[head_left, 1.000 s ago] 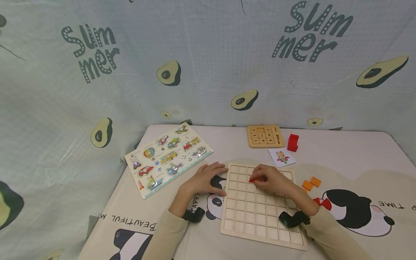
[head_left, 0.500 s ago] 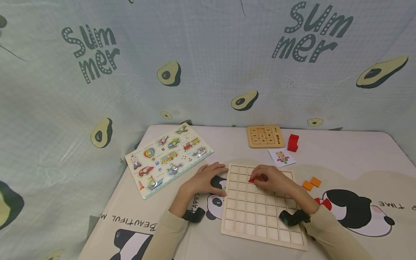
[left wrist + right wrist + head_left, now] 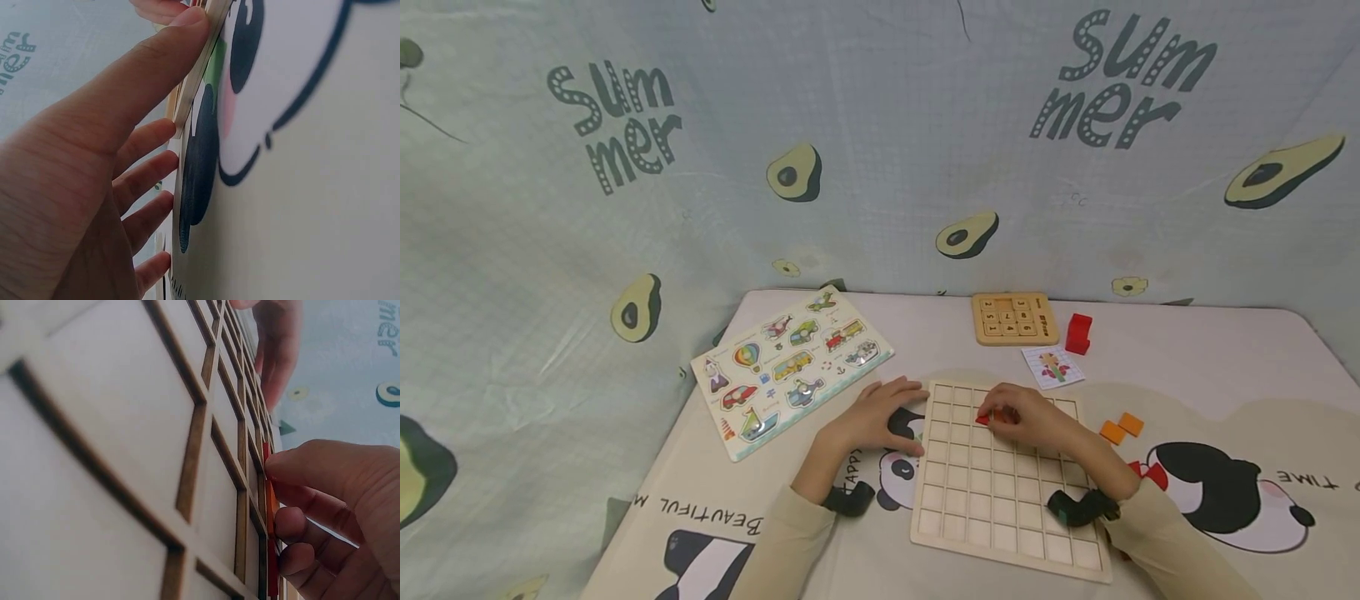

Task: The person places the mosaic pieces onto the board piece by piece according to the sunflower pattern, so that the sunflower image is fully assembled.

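Observation:
A pale wooden grid board (image 3: 992, 492) lies on the panda-print table cover. My right hand (image 3: 1026, 417) rests on the board's far rows, and its fingertips pinch a small red square tile (image 3: 982, 419) that sits in a cell. The right wrist view shows the curled fingers (image 3: 312, 506) against the red tile (image 3: 269, 506) at the grid's ribs. My left hand (image 3: 880, 414) lies flat on the cover beside the board's left edge, fingers straight. In the left wrist view its thumb (image 3: 156, 56) touches the board's edge (image 3: 200, 69).
Orange tiles (image 3: 1120, 428) and red tiles (image 3: 1150, 473) lie right of the board. Behind it are a picture card (image 3: 1052, 367), a red block (image 3: 1078, 332) and a number slide puzzle (image 3: 1015, 317). A vehicle peg puzzle (image 3: 790, 362) lies to the left. A printed cloth backdrop rises behind.

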`<state>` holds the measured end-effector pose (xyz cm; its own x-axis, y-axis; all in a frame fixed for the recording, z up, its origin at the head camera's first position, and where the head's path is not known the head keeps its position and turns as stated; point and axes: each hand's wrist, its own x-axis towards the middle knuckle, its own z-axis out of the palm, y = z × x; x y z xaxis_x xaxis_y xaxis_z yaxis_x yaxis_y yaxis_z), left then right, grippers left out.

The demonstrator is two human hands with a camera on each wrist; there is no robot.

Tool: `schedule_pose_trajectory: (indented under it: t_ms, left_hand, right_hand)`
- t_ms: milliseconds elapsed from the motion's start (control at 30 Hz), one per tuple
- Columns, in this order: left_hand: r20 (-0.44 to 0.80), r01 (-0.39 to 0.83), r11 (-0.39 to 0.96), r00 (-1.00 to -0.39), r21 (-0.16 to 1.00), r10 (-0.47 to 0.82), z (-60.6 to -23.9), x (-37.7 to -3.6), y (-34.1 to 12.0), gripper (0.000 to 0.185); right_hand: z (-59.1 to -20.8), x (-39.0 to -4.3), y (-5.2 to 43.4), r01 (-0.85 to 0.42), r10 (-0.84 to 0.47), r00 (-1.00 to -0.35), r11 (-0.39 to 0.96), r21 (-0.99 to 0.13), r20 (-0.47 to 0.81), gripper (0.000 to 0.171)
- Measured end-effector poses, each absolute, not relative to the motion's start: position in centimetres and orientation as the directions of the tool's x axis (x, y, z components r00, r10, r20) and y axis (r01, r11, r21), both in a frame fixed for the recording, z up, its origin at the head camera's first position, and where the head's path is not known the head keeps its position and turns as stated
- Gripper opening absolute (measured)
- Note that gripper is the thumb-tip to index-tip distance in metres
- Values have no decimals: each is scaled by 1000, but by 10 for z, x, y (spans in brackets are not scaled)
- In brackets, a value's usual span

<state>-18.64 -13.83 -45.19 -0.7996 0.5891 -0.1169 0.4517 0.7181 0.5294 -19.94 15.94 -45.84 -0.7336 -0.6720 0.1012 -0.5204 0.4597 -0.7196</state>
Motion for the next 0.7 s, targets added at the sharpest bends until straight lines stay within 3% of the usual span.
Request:
schedule_pose_trajectory:
  t_ms: [300, 700]
  left_hand:
    - [-119, 453, 718, -798, 529, 591, -450, -185, -137, 85]
    - [-110, 459, 720, -801, 520, 589, -453, -185, -138, 84]
  right_hand:
    - [-459, -194, 163, -511, -663, -742, 470, -720, 94, 13]
    - [-458, -182, 176, -658, -647, -696, 399, -638, 313, 10]
